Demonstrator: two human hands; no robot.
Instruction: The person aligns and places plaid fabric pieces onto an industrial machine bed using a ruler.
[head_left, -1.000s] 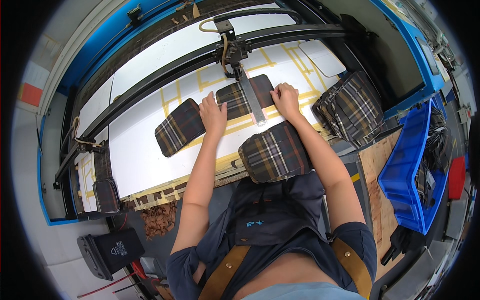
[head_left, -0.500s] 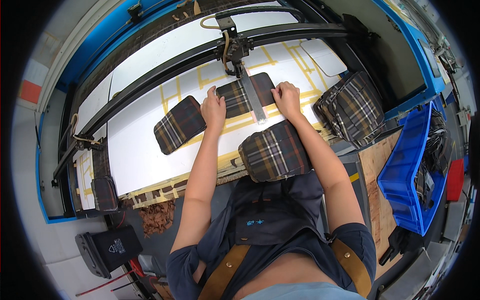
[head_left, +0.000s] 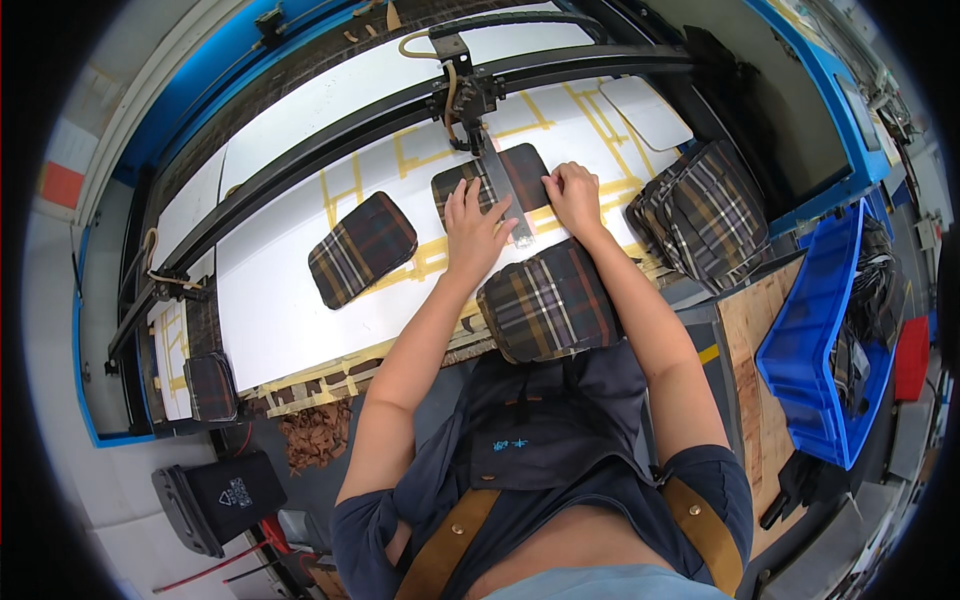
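Note:
A dark plaid fabric piece (head_left: 527,170) with rounded corners lies on the white bed under a flat metal ruler (head_left: 508,190), which crosses it. My left hand (head_left: 477,235) rests over the left part of this piece, fingers spread, fingertips beside the ruler. At the piece's right edge my right hand (head_left: 575,203) is closed, thumb and fingers pinching the border. Another plaid piece (head_left: 362,250) lies flat to the left. Nearer me, a stack of plaid pieces (head_left: 548,303) sits at the bed's front edge, below my right forearm.
A black gantry rail carries a machine head (head_left: 468,100) just above the ruler. More plaid pieces are piled at the right (head_left: 705,220), and a small stack (head_left: 210,387) stands at the left corner. A blue bin (head_left: 815,370) stands right; a black bin (head_left: 220,500) is lower left.
My left hand has moved right, from the left edge of the plaid piece to its front part near the ruler, and its fingers have spread. My right hand stays at the right edge.

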